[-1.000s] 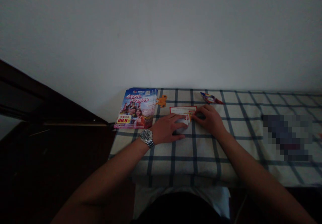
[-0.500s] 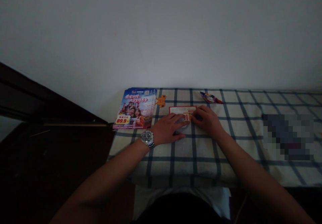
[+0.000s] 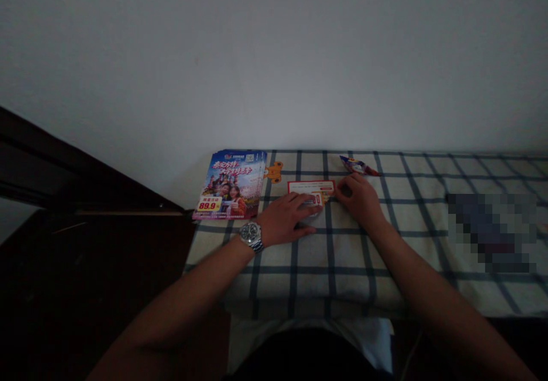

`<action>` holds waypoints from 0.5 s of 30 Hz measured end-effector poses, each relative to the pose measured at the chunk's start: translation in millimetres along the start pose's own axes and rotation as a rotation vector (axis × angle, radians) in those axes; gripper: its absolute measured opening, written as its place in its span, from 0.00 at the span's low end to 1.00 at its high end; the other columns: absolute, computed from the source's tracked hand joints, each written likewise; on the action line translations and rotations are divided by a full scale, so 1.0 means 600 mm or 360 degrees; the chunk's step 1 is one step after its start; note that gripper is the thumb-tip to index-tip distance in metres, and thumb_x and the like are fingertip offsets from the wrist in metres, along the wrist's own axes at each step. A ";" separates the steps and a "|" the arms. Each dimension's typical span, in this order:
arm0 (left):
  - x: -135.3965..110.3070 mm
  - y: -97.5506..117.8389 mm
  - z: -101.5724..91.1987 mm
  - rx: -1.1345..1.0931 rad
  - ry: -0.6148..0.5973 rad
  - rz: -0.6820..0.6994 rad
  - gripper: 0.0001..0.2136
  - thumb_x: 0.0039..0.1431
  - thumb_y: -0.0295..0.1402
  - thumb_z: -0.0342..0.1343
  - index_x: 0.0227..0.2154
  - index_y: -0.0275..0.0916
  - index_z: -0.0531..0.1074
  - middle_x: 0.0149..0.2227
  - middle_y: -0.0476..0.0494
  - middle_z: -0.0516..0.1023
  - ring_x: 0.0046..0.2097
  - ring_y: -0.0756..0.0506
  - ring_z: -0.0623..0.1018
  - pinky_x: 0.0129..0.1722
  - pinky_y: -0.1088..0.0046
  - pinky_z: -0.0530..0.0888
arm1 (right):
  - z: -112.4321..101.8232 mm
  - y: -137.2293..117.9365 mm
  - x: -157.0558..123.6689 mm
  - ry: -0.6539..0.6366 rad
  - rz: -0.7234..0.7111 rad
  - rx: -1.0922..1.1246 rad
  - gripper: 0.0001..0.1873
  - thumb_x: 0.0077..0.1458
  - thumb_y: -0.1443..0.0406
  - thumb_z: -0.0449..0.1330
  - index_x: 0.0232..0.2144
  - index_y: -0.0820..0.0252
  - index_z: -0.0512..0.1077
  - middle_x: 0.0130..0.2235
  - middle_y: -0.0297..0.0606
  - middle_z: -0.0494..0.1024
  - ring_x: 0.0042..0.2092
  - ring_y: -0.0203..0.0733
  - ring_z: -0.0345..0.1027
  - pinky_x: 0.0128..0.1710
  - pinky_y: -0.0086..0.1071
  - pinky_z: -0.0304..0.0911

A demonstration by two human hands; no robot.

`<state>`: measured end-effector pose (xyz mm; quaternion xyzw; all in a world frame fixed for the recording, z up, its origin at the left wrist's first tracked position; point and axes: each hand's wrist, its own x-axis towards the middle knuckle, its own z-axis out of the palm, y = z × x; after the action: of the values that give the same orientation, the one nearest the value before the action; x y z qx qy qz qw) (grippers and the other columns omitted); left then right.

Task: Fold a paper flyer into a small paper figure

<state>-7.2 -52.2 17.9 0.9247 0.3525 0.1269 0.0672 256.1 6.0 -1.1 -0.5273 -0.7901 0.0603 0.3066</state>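
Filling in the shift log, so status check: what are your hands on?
Left hand fingers on small printed card. Right hand at its right end, by red-bordered white card. Brochure stack left of hands, snack wrapper beyond right hand.

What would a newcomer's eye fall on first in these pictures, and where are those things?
The brightest thing is the stack of glossy travel leaflets, with a yellow 89.9 price label, lying at the left end of the checked cloth. The silver wristwatch on the left wrist also catches the light. At the centre, the left hand and the right hand meet at a red-edged paper card.
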 end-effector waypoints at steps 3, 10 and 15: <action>0.000 -0.003 0.001 -0.0035 0.0019 0.0014 0.25 0.68 0.51 0.52 0.63 0.47 0.67 0.63 0.40 0.68 0.61 0.37 0.69 0.61 0.55 0.70 | 0.001 0.002 -0.003 0.0023 -0.0040 0.0012 0.05 0.58 0.65 0.63 0.30 0.57 0.72 0.34 0.40 0.74 0.37 0.47 0.69 0.38 0.39 0.64; -0.005 -0.013 -0.003 -0.0141 0.0048 0.0070 0.18 0.69 0.49 0.52 0.53 0.47 0.75 0.64 0.41 0.68 0.63 0.38 0.68 0.62 0.54 0.70 | -0.002 -0.002 -0.006 0.0017 -0.0250 0.0066 0.04 0.61 0.63 0.62 0.35 0.57 0.75 0.38 0.43 0.76 0.41 0.50 0.71 0.42 0.43 0.68; -0.008 -0.014 -0.005 -0.0156 0.0035 0.0090 0.17 0.70 0.48 0.52 0.53 0.47 0.75 0.65 0.42 0.66 0.65 0.38 0.67 0.63 0.54 0.70 | 0.004 -0.011 -0.009 -0.0078 -0.0448 0.0197 0.06 0.64 0.62 0.61 0.40 0.55 0.77 0.43 0.44 0.78 0.47 0.51 0.72 0.48 0.47 0.70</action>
<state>-16.8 -48.8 18.1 0.9285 0.3203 0.1560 0.1051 250.8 -1.3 -2.5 -0.3898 -0.8583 0.0780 0.3245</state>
